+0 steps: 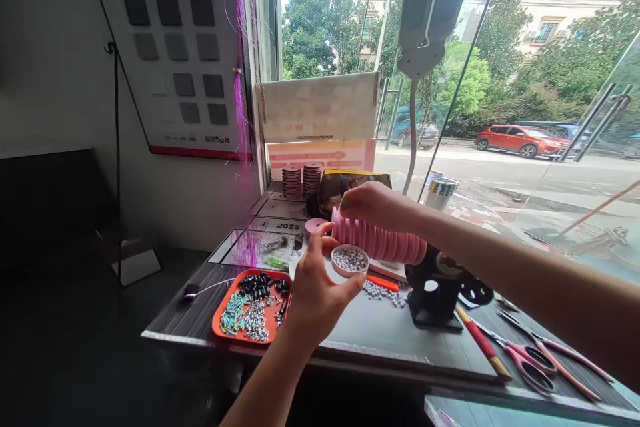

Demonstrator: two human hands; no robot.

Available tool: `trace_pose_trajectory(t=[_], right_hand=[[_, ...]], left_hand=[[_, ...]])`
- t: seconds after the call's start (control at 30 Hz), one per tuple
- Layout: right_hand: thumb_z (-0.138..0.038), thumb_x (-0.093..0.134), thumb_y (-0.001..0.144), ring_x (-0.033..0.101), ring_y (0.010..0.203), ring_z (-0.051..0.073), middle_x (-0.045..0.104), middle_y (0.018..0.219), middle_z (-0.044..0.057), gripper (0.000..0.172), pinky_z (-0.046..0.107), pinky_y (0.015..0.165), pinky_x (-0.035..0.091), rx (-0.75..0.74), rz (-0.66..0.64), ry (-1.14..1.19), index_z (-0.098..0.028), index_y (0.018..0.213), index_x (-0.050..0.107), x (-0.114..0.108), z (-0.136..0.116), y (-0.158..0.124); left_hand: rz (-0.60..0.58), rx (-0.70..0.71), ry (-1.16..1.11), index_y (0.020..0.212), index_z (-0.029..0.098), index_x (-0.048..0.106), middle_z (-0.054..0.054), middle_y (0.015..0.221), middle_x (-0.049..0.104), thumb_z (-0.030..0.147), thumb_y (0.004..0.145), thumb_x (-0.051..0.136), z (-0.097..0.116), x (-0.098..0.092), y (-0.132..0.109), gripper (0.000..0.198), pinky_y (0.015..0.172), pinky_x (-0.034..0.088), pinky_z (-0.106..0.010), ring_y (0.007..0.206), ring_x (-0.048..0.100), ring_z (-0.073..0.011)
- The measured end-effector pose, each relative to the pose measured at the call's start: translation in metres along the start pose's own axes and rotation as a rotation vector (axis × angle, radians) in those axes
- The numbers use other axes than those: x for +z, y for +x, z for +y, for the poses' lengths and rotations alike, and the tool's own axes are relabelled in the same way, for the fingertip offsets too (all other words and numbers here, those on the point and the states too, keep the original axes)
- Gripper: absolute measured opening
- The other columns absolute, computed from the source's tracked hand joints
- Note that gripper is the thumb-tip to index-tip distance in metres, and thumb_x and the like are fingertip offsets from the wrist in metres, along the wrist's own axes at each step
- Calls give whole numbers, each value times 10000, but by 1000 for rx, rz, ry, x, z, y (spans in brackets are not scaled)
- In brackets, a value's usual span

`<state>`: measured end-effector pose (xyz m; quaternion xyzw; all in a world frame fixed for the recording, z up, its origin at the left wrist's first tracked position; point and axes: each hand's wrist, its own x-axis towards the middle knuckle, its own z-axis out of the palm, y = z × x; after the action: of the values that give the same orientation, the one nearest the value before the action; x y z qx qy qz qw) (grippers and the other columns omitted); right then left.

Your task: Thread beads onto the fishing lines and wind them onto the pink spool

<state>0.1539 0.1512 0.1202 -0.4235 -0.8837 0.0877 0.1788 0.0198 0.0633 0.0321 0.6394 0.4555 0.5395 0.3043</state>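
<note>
My left hand [323,280] grips a small round white dish [337,268] filled with grey-white beads [350,257]. Just behind it lies a row of pink ridged spools [380,240], mounted sideways on a black metal machine [435,300]. My right hand [373,203] reaches over from the right, above the left end of the spools. Its fingers are pinched together, and what they hold is too small to make out. More loose grey beads [383,292] lie on the table beside an orange strip [384,282], right of the dish.
An orange tray [216,320] with black, teal and silver small parts is at left. Pink-handled scissors [530,360], pliers [565,360] and a red-yellow stick [485,343] lie at right. Stacked spools [291,182] stand behind, near the window. Purple strands [241,107] hang at left.
</note>
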Motion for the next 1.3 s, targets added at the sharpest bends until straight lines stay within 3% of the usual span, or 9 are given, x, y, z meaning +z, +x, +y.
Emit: trace_pose_trajectory(t=[0.1,0.23,0.4,0.5,0.63,1.0,1.2,1.3], right_hand=[[-207,508,741,459,547,77,579,634,4,127,206,529,337,-62,18,-49,-141,724,617,-4,-13,-16],[-132,525,699,459,511,91,565,564,2,126,227,485,283,-97,-229,-370,-154,597,596,0,-29,-38],[-31,526,658,525,604,126,605,630,20,139,238,513,295,-259,-318,-539,-146,665,603,15,-30,-44],[-48,518,685,528,628,126,608,648,28,126,231,526,301,-204,-330,-510,-139,655,600,13,-33,-41],[-107,508,701,429,519,89,542,558,-1,131,227,489,254,-78,-303,-443,-146,595,574,0,-37,-40],[-220,467,762,375,507,65,467,550,-33,171,208,480,251,-83,-315,-118,-139,634,547,-10,-19,-38],[-246,485,738,398,545,79,490,578,-24,158,224,522,323,19,-136,89,-124,675,562,-13,2,-25],[-274,492,734,371,502,75,437,528,-42,167,230,491,320,131,-124,143,-138,646,534,-13,7,-16]], left_hand=[[-9,-11,13,1159,264,366,1,917,552,209,623,653,0,0,-2,610,791,390,-312,854,540,-161],[-36,21,12,1144,256,359,13,900,554,196,630,644,4,1,-3,590,789,390,-291,842,537,-149],[-22,45,27,1145,246,346,5,914,560,188,630,633,8,4,-2,592,782,399,-292,861,543,-162],[-30,58,26,1148,249,341,4,925,560,182,636,627,9,5,-1,590,784,399,-289,870,541,-159],[-34,51,23,1141,240,348,-4,930,555,190,634,635,10,5,1,585,785,398,-296,865,534,-161],[-35,71,7,1141,240,359,0,913,548,216,644,641,10,7,4,572,795,391,-302,862,526,-157],[-29,51,7,1171,232,336,5,901,550,200,636,639,9,7,4,616,806,390,-303,841,532,-148],[-23,39,3,1172,234,341,-3,913,546,217,628,650,7,7,4,627,797,399,-309,846,535,-154]])
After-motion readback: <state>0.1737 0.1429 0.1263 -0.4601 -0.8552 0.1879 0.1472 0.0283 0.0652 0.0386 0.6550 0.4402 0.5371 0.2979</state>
